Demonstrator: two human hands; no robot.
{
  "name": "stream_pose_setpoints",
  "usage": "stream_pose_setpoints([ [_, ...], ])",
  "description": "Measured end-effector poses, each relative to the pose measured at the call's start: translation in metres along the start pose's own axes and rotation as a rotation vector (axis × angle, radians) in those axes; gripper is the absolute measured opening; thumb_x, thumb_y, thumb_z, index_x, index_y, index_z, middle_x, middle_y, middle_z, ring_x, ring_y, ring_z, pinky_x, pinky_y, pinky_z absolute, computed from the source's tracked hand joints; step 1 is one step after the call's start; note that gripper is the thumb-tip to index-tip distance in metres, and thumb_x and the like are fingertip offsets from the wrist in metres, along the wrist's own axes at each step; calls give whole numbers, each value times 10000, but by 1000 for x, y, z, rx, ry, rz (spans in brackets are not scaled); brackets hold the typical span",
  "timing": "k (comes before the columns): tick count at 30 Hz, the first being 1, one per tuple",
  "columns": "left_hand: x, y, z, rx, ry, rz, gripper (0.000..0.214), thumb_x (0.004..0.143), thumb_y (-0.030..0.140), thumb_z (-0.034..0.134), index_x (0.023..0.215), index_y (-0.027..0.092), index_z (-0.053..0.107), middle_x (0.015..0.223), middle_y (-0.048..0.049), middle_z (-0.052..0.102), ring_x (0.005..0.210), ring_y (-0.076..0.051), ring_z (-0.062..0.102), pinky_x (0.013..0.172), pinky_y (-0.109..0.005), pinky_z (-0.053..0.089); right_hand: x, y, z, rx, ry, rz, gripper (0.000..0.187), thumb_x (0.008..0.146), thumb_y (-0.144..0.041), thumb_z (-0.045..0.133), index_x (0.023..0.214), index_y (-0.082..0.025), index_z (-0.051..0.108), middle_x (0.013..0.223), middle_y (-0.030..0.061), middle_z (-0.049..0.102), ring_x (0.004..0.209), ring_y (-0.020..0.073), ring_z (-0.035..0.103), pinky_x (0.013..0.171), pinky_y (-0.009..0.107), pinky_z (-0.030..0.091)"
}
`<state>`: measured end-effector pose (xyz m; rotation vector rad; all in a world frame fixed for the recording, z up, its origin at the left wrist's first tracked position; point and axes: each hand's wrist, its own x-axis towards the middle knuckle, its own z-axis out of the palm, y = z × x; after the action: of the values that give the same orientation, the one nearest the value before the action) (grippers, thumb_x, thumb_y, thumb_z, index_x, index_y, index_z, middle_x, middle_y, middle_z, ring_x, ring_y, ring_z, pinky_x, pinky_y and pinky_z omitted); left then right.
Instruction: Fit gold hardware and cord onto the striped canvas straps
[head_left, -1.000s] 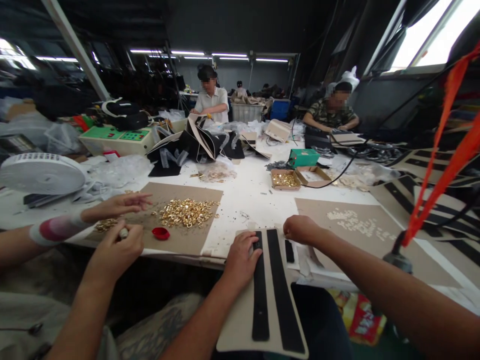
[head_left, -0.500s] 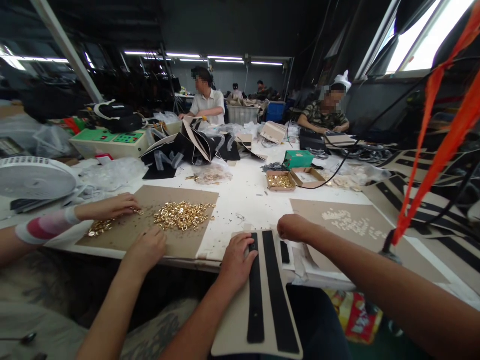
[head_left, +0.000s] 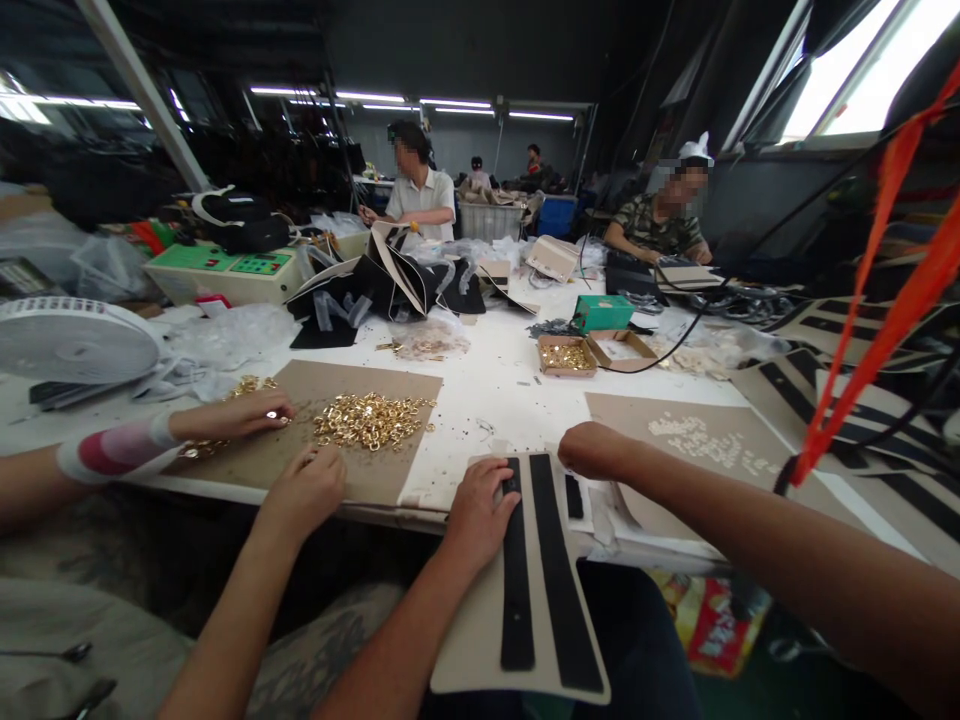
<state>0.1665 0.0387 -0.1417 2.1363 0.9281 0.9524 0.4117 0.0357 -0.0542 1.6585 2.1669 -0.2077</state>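
Observation:
A beige flat panel [head_left: 480, 630] with two black strips slopes from the table edge down over my lap. My left hand [head_left: 480, 505] grips its upper left part, fingers and thumb on the left black strip [head_left: 517, 590]. A small hole shows near each end of that strip. Just beyond the panel's top right corner, my right hand [head_left: 592, 450] is closed in a fist on the table; whatever its fingers hold is hidden. Beside that fist lies a small black piece [head_left: 574, 497]. To its right, small pale pieces [head_left: 690, 440] are spread over a brown board [head_left: 630, 410].
At my left, a co-worker's hands [head_left: 304, 490] handle gold metal fittings [head_left: 371, 420] on another brown board [head_left: 300, 375]. Ahead are a box of gold parts [head_left: 566, 357] and a green box [head_left: 602, 312]. An orange strap [head_left: 862, 300] hangs at right; a fan [head_left: 75, 340] stands left.
The whole view has shifted slightly. Both my hands keep their places at the panel. The co-worker's hands have moved a little among the gold fittings.

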Motion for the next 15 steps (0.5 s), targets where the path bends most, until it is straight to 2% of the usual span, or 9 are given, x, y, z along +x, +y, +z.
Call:
stream_pose_setpoints([
  [8, 0, 2, -1, -8, 11, -7, 253, 832, 128, 710, 1073, 207, 717, 1277, -92, 686, 1267, -281, 586, 1136, -528, 476, 4, -4, 9, -81, 11, -60, 147, 817, -130, 686, 903, -122, 805, 927, 201, 783, 947, 291, 749, 866, 362, 529],
  [15, -1, 4, -1, -12, 9, -21, 257, 824, 113, 719, 1065, 204, 724, 1271, -90, 687, 1267, -282, 587, 1146, -525, 469, -5, -5, 10, -125, 21, -94, 173, 852, -101, 635, 906, -111, 800, 932, 205, 780, 918, 286, 754, 826, 356, 524],
])
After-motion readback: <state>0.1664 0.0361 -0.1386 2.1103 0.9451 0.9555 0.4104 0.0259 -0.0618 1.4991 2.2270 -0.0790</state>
